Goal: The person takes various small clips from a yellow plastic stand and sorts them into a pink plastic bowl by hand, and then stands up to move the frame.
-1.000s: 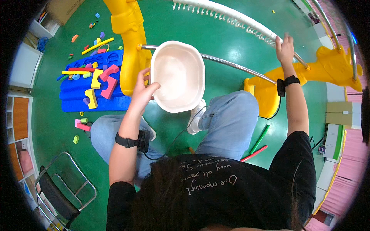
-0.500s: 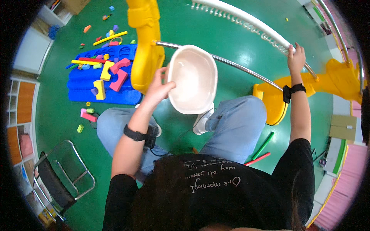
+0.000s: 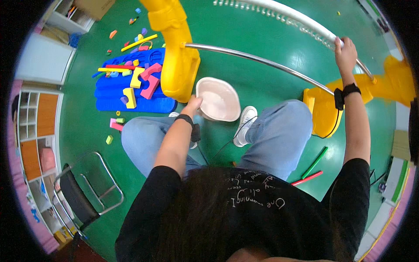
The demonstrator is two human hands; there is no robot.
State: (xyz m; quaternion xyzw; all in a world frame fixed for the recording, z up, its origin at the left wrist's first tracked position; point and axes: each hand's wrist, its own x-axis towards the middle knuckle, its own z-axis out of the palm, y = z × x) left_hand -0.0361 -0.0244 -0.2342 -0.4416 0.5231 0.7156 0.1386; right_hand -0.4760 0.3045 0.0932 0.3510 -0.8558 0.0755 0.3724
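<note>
In my left hand (image 3: 194, 104) is the near-left rim of a white plastic basin (image 3: 218, 102). It is low over the floor between my feet, tilted, with nothing visible inside. At the upper right my right hand (image 3: 346, 54) is wrapped round the end of a long white bar (image 3: 301, 19), which has a row of small loops along its lower side. A thinner metal rod (image 3: 262, 60) runs below that bar, between two yellow plastic posts (image 3: 174, 48). Both my wrists carry black bands.
On the left, a blue plastic board (image 3: 135, 105) holds several foam blocks and sticks, with more pieces scattered around it. A folding chair (image 3: 78, 198) stands lower left beside white shelves (image 3: 30, 153). Green (image 3: 316, 162) and red (image 3: 307, 177) sticks lie right of my leg.
My left hand has lowered the basin toward the floor, and it is tilted differently. My right hand stays on the white bar. The whole view has shifted a little.
</note>
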